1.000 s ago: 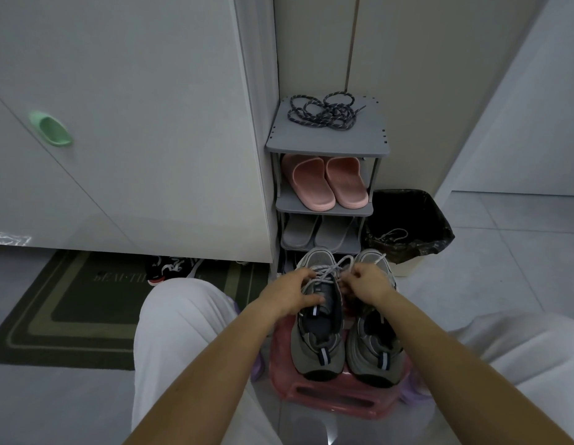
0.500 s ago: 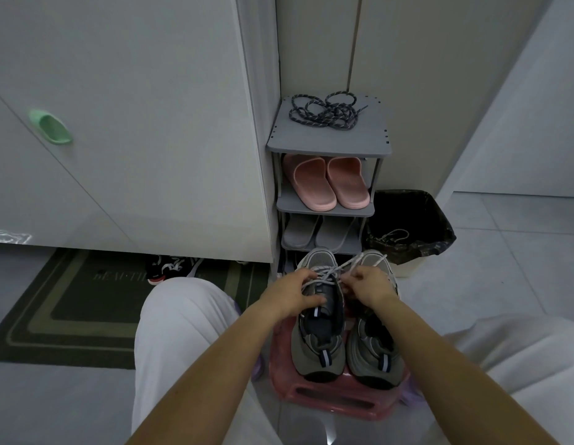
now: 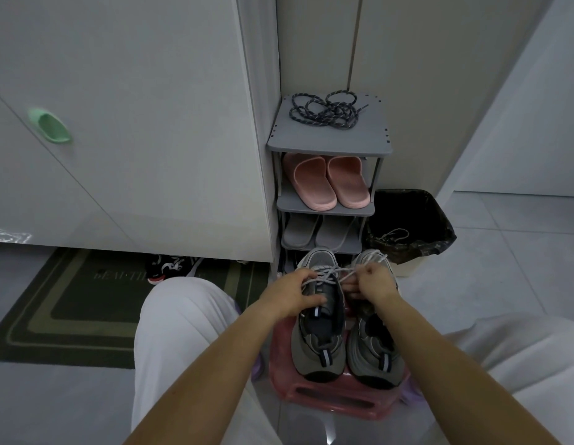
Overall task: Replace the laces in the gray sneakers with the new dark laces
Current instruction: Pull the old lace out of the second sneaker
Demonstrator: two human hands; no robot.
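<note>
Gray sneakers on a red stool between the knees, toes toward the shoe rack: old lace coming out.

Left hand grips the left sneaker at the eyelets, fingers curled over the side, thumb across the tongue. Right hand is closed, pinching a strand of the pale lace, drawn taut across from the upper rows. Step in hand, by my reading: unthreading the old lace, early in the job. Dark laces lie untouched in a tangle on the rack's top shelf, well apart. A pale cord sits in the bin beside the rack; whether it is a discarded lace, cannot tell. Next move calls for pulling the strand free row by row while the left hand steadies the shoe, then reaching up for a dark lace.
</note>
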